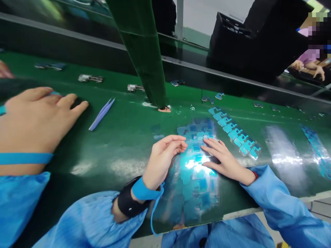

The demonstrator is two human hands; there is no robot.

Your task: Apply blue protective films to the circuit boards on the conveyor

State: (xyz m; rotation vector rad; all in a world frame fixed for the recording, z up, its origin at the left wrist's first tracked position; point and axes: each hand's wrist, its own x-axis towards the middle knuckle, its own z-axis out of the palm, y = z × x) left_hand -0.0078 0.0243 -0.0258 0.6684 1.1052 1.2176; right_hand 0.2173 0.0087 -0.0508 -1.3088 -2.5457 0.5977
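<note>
My left hand (pixel 165 156), with a blue strap and a black band at the wrist, has its fingers curled together at the left side of a clear sheet of blue pieces (pixel 198 193). Whatever its fingertips may hold is too small to make out. My right hand (pixel 223 158) lies with fingers spread on the right part of that sheet, holding nothing. Light glares off the plastic between the two hands. A strip of light blue cut pieces (pixel 234 132) lies just beyond my right hand.
A co-worker's hand (pixel 38 120) rests on the green table (pixel 124 144) at the left, beside blue tweezers (pixel 102 114). A green post (pixel 144 51) rises ahead. Small parts (pixel 90 78) line the far side. More sheets (pixel 317 150) lie right; another person's hands (pixel 309 69) show beyond.
</note>
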